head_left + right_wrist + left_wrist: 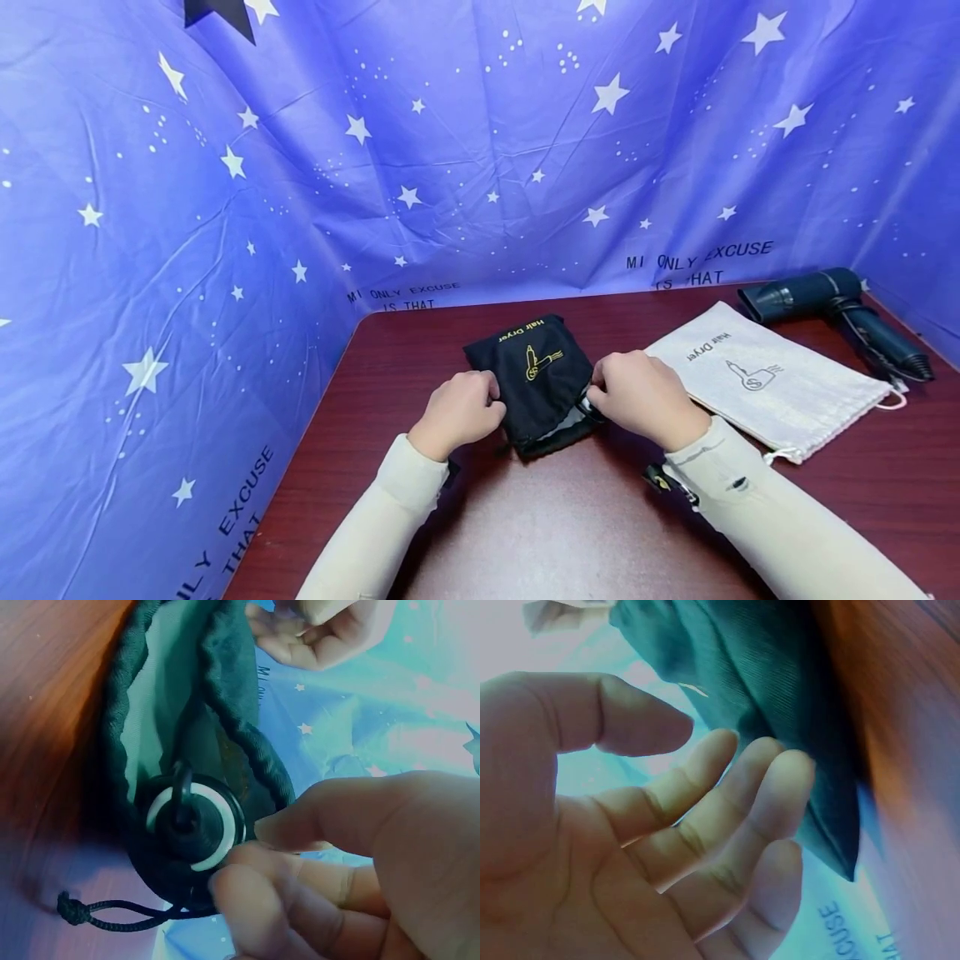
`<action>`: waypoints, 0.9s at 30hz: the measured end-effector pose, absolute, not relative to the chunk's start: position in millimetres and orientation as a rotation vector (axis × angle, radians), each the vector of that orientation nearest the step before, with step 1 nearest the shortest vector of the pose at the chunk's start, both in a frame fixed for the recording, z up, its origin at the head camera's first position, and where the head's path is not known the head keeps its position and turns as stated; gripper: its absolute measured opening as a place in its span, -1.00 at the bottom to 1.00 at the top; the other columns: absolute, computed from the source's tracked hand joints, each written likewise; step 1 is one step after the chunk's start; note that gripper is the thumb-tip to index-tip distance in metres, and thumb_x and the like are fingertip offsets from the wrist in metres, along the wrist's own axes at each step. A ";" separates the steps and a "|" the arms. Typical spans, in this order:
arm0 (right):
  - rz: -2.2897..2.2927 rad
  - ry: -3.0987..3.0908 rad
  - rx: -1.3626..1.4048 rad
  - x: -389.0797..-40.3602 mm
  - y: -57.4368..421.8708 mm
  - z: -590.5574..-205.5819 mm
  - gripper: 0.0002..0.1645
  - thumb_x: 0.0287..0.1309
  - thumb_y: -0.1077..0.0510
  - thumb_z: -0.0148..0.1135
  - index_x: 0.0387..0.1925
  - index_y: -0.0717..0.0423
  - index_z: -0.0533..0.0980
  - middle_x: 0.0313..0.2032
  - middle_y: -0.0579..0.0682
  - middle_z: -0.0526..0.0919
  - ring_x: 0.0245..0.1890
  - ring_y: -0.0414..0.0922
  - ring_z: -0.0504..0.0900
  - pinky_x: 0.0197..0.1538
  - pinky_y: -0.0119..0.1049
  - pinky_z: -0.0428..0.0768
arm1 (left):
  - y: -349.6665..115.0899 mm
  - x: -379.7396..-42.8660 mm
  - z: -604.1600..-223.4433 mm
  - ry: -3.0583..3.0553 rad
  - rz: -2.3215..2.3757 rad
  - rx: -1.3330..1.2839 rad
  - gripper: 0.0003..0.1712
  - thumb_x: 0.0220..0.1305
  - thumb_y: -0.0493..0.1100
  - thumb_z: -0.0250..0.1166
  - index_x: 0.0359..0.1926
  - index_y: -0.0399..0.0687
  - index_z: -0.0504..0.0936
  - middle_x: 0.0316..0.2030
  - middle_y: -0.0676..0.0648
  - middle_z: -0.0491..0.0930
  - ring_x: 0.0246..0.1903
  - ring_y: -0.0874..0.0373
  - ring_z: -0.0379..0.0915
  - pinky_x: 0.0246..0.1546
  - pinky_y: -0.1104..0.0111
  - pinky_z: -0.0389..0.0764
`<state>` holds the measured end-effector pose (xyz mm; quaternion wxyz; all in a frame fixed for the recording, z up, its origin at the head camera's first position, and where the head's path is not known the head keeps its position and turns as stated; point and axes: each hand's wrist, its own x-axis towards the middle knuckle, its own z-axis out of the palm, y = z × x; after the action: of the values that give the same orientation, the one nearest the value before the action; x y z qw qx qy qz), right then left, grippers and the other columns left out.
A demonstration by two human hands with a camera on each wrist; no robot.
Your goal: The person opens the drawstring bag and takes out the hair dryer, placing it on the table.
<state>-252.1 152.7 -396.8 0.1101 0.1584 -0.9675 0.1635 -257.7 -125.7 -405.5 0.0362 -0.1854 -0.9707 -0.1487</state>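
A black drawstring bag [551,375] with a yellow "Hair Dryer" print lies on the table, its mouth towards me. The right wrist view looks into that mouth, where a round black end with a white ring [223,847] and a black cord shows; the rest of that item is hidden inside. My right hand [648,396] is at the right corner of the mouth and pinches the bag's edge between thumb and fingers. On the bag's left side is my left hand [457,412], its fingers loosely bent with nothing between them in the left wrist view.
To the right lies a white drawstring bag [772,383] with a black print. Behind it is a dark hair dryer [810,293], near the table's far right edge. A blue starry curtain [487,167] encloses the dark red table [360,400].
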 end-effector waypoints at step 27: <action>0.414 -2.938 0.379 -254.8 136.7 -426.6 -0.48 0.10 -0.16 0.34 -0.79 -0.06 0.38 -0.67 0.00 0.54 -0.67 0.04 0.55 -0.67 -0.03 0.40 | -159.7 -347.9 -428.7 -3.046 -1.591 -0.037 -0.74 0.43 -0.22 -0.11 -0.09 -0.32 0.42 -0.22 -0.34 0.57 -0.38 -0.12 0.72 -0.41 0.12 0.77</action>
<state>-254.8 136.7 -426.6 0.0752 0.1264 -0.9794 0.1381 -347.9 -159.7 -428.7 -0.1472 -0.0107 -0.8767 -0.4579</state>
